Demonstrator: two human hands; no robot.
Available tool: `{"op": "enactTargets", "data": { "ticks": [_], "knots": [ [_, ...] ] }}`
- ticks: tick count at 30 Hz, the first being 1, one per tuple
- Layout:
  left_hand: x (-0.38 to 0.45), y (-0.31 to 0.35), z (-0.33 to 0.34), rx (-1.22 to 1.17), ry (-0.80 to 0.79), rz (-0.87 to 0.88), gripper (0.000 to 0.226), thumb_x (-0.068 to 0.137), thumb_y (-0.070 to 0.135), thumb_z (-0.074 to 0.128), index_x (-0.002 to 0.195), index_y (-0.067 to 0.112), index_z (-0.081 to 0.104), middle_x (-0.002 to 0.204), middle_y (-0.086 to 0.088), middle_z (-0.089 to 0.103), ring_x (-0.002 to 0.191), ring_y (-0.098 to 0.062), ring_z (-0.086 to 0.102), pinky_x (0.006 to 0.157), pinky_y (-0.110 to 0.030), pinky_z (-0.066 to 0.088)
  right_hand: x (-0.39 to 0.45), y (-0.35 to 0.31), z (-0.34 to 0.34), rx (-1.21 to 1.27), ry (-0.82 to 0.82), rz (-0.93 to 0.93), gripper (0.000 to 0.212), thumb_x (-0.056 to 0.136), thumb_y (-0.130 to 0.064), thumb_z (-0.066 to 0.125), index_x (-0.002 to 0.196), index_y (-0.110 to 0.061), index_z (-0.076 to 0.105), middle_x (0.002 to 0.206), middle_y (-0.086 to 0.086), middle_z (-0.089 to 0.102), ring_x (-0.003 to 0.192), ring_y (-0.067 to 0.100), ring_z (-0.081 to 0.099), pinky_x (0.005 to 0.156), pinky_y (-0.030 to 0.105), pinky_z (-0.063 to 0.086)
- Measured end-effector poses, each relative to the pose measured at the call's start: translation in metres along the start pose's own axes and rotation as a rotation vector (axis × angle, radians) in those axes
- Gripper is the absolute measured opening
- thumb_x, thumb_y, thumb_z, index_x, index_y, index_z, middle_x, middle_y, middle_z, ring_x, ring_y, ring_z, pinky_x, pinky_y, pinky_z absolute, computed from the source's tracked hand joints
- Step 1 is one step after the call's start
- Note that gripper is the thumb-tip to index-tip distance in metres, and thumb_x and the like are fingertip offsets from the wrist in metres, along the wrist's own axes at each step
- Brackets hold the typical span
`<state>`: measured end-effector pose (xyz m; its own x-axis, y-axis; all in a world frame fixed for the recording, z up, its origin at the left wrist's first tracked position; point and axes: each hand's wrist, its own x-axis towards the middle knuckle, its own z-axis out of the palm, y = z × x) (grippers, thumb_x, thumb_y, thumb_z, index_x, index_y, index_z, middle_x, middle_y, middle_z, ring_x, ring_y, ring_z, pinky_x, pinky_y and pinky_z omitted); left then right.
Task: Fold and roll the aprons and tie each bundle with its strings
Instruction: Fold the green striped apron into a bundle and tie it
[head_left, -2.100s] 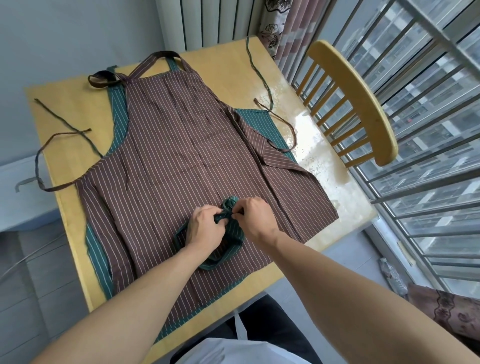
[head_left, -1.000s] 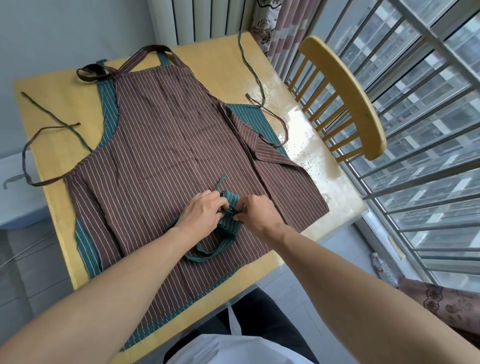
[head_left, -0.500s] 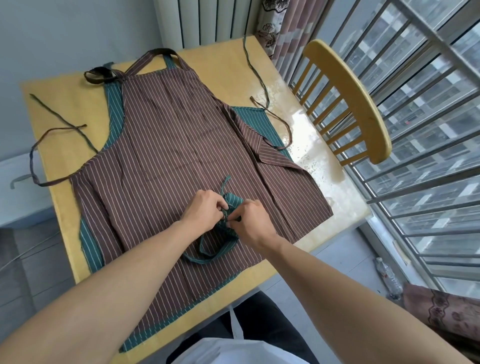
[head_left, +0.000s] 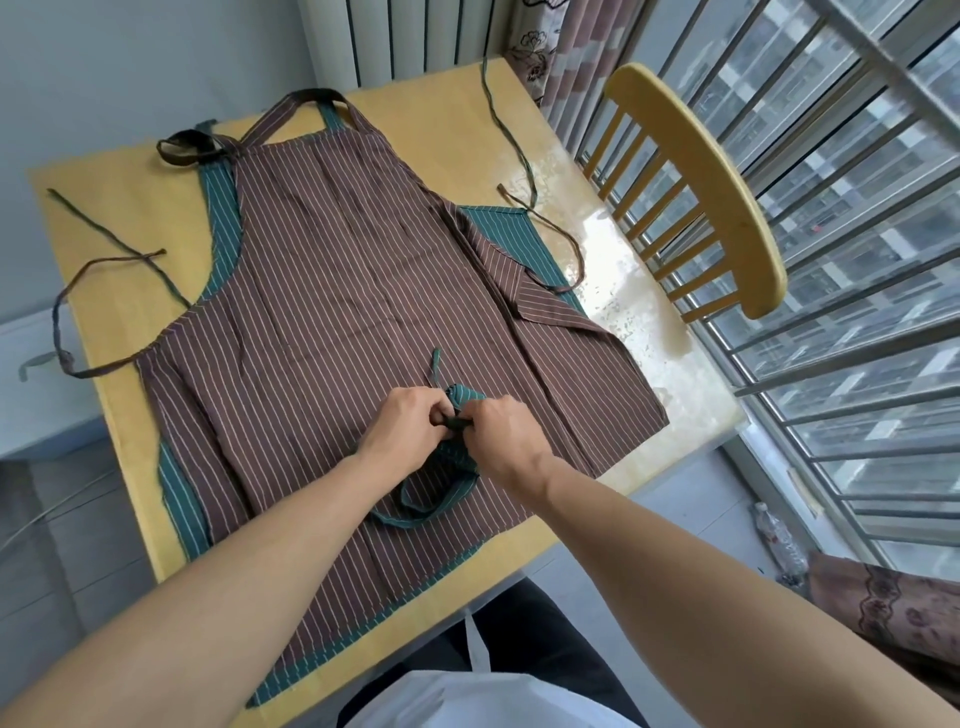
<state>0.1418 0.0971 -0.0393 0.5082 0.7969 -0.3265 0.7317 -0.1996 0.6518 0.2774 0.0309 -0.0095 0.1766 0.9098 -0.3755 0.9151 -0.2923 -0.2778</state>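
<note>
Head view: yellow table (head_left: 130, 218) by a barred window, chair (head_left: 717, 171) at 2 o'clock. Brown apron (head_left: 322, 270) lies flat over a green one (head_left: 519, 228). Small green bundle (head_left: 462, 415) sits on it at 6 o'clock. Left hand (head_left: 405, 431) and right hand (head_left: 504, 441) both pinch its string (head_left: 457, 423) at the knot. Likely soft, light, springy cloth: grip the string near the knot, keep the roll pressed down.

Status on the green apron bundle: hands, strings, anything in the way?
Left hand and right hand both pinching the strings on the green bundle. Bundle sits on the flat brown apron, tie not finished. Nothing in the way.
</note>
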Motion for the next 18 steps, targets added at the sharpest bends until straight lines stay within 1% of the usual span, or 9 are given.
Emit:
{"op": "enactTargets", "data": {
  "ticks": [1,3,4,7,9,11,13,15,18],
  "knots": [
    [-0.001,-0.001,0.0,-0.002,0.004,0.011,0.022,0.08,0.013,0.084,0.097,0.023,0.076,0.089,0.007,0.067,0.082,-0.013,0.065,0.078,-0.038,0.06,0.002,0.001,-0.006,0.001,-0.029,0.019,0.011,0.091,-0.014,0.064,0.083,-0.013,0.07,0.077,0.007,0.07,0.071,0.029,0.067,0.066,0.042,0.058],
    [-0.002,-0.001,0.001,0.01,0.01,0.035,0.025,0.08,0.012,0.085,0.102,0.02,0.076,0.094,0.004,0.069,0.086,-0.015,0.066,0.083,-0.037,0.06,0.007,0.004,-0.018,-0.023,-0.119,0.025,0.023,0.084,-0.02,0.081,0.068,-0.014,0.064,0.071,0.004,0.068,0.068,0.024,0.066,0.064,0.038,0.058],
    [-0.004,0.0,0.001,0.018,0.016,0.04,0.026,0.08,0.012,0.084,0.104,0.019,0.077,0.098,0.002,0.07,0.089,-0.015,0.066,0.086,-0.036,0.059,0.009,0.005,-0.023,-0.054,-0.171,0.002,0.028,0.082,-0.021,0.083,0.065,-0.015,0.062,0.07,0.002,0.066,0.066,0.021,0.064,0.063,0.034,0.056],
    [-0.008,0.0,0.0,0.015,0.034,0.016,0.03,0.082,0.014,0.083,0.111,0.019,0.076,0.109,0.0,0.073,0.098,-0.016,0.067,0.093,-0.033,0.057,0.014,0.006,-0.033,-0.171,-0.214,-0.078,0.007,0.089,-0.008,0.071,0.083,-0.009,0.073,0.079,0.002,0.07,0.071,0.019,0.066,0.066,0.03,0.058],
    [-0.009,-0.001,-0.002,0.008,0.026,0.017,0.032,0.084,0.017,0.082,0.114,0.019,0.075,0.115,0.0,0.072,0.105,-0.017,0.067,0.097,-0.034,0.056,0.016,0.006,-0.038,-0.221,-0.151,-0.104,0.018,0.092,-0.001,0.061,0.079,-0.009,0.069,0.075,0.001,0.067,0.07,0.02,0.065,0.063,0.029,0.055],
    [-0.009,-0.001,-0.005,0.059,0.016,0.042,0.033,0.087,0.022,0.08,0.119,0.021,0.074,0.121,0.0,0.07,0.113,-0.019,0.066,0.099,-0.039,0.055,0.013,0.005,-0.041,-0.24,-0.093,-0.091,0.018,0.096,-0.01,0.064,0.079,-0.012,0.069,0.072,0.002,0.065,0.067,0.02,0.064,0.059,0.029,0.051],
    [-0.009,-0.001,-0.01,0.138,0.001,0.09,0.03,0.093,0.027,0.072,0.122,0.021,0.072,0.126,0.0,0.069,0.118,-0.021,0.064,0.101,-0.043,0.054,0.009,0.006,-0.04,-0.237,-0.046,-0.055,0.018,0.098,-0.021,0.066,0.083,-0.013,0.071,0.073,0.0,0.067,0.066,0.018,0.065,0.058,0.031,0.052],
    [-0.005,-0.006,-0.017,0.207,-0.034,0.153,0.027,0.099,0.023,0.062,0.124,0.018,0.071,0.128,-0.003,0.069,0.118,-0.021,0.064,0.104,-0.041,0.052,0.007,0.011,-0.034,-0.271,-0.003,-0.032,0.016,0.098,-0.024,0.065,0.085,-0.017,0.072,0.074,-0.003,0.067,0.064,0.017,0.064,0.056,0.031,0.051],
    [0.003,-0.021,-0.03,0.333,-0.097,0.246,0.025,0.101,0.017,0.058,0.122,0.015,0.071,0.125,-0.006,0.071,0.113,-0.019,0.068,0.104,-0.038,0.053,0.004,0.02,-0.027,-0.26,0.0,-0.066,0.013,0.097,-0.028,0.066,0.089,-0.02,0.073,0.089,-0.006,0.065,0.071,0.016,0.063,0.055,0.03,0.046]
  ]
}}
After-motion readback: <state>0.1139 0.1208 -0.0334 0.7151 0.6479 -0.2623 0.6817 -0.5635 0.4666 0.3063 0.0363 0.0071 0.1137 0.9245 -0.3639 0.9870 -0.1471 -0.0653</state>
